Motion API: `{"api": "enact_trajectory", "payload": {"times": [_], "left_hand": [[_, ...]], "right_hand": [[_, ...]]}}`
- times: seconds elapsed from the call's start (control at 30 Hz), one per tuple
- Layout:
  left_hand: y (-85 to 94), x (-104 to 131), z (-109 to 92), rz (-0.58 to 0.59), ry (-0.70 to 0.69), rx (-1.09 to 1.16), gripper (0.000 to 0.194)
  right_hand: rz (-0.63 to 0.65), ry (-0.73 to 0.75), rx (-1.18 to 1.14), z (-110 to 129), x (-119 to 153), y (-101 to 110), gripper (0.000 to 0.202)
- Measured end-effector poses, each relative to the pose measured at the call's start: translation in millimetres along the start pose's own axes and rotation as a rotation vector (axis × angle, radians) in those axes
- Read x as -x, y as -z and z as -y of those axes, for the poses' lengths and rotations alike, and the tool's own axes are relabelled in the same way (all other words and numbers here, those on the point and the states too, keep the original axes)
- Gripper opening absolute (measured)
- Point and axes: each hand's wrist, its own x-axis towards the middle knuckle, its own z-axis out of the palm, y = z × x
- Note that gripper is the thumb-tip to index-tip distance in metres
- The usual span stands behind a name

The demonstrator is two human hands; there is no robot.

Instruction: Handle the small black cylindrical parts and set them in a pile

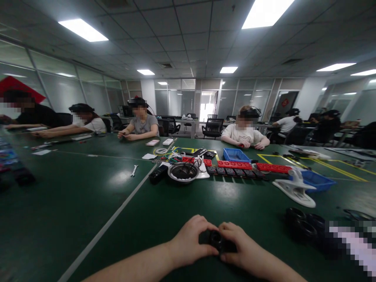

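Observation:
Near the front edge of the green table, my left hand (pixel 190 239) and my right hand (pixel 241 244) meet around a small black part with a round opening (pixel 216 237). Thumb and fingers of the left hand close on it from one side, those of the right hand from the other. Fingers cover much of the part, so its exact kind cannot be made out. To the right of my hands stand several larger black round parts with ring-like openings (pixel 305 229), apart from both hands.
Beyond my hands lie a round metal dish (pixel 183 172), a black handheld device (pixel 158 173), red strips (pixel 233 164), a blue tray (pixel 235 154), another blue tray (pixel 315 180) and a white stand (pixel 295 188). A wrench (pixel 134 170) rests left. Several people sit around the table.

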Motion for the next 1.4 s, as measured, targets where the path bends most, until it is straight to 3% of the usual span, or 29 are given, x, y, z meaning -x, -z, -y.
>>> {"api": "enact_trajectory", "payload": {"times": [0.2, 0.33, 0.43, 0.6, 0.73, 0.87, 1.03, 1.13, 1.27, 1.4], "left_hand": [[-5.3, 1, -5, -0.018, 0.122, 0.009, 0.035], [-14.5, 1, -9, -0.152, 0.285, -0.019, 0.032], [-15.7, -1, -9, -0.196, 0.295, -0.014, 0.031], [-2.1, -4, -4, -0.051, 0.187, 0.066, 0.033], [5.1, -5, 0, 0.036, 0.091, 0.058, 0.042], [0.4, -4, -1, 0.033, 0.066, 0.045, 0.04], [-9.7, -4, -6, -0.114, 0.22, 0.016, 0.034], [-9.7, -5, -6, -0.128, 0.241, -0.005, 0.033], [-4.3, -4, -2, -0.032, 0.166, 0.002, 0.037], [-0.8, 0, 3, 0.018, 0.031, 0.005, 0.04]], "right_hand": [[-0.135, -0.027, 0.176, 0, -7, -14, 0.023], [-0.3, -0.16, 0.33, 10, -12, -28, 0.015], [-0.366, -0.191, 0.392, 17, -13, -33, 0.014], [-0.223, -0.079, 0.159, 12, -7, -18, 0.045], [-0.073, -0.015, -0.024, 1, -6, -2, 0.023], [-0.093, -0.068, 0.01, -6, -10, -5, 0.016], [-0.253, -0.147, 0.228, -1, -11, -25, 0.015], [-0.269, -0.159, 0.286, 6, -9, -28, 0.02], [-0.19, -0.058, 0.175, 7, -5, -14, 0.04], [-0.005, 0.01, 0.021, 4, 0, 3, 0.029]]}}
